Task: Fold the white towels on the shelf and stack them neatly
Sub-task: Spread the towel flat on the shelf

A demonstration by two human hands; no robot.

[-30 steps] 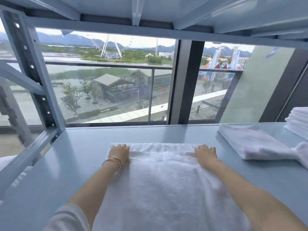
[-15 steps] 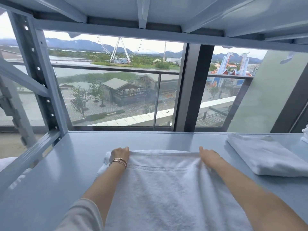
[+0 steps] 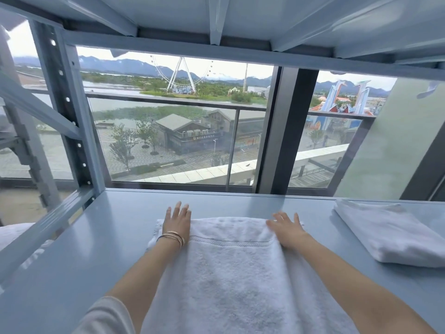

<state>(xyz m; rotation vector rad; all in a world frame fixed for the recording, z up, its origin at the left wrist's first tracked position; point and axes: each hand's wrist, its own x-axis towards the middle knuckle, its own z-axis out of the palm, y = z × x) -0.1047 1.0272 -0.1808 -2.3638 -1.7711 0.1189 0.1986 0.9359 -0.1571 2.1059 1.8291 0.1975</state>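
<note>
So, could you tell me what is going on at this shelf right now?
A person is folding a white towel laid out on the blue-grey shelf by the window. The left hand and right hand lie flat, fingers spread, at the far corners of the towel, the left fingertips reaching past its edge. An already folded towel lies apart on the right.

No text can be read. The only lettering is a sign of pale characters on the dark front of the low building outside the window, toward 12 o'clock from the towel; the characters are too small and blurred to make out. The towels, the shelf and its frame carry no visible label, brand or number.
</note>
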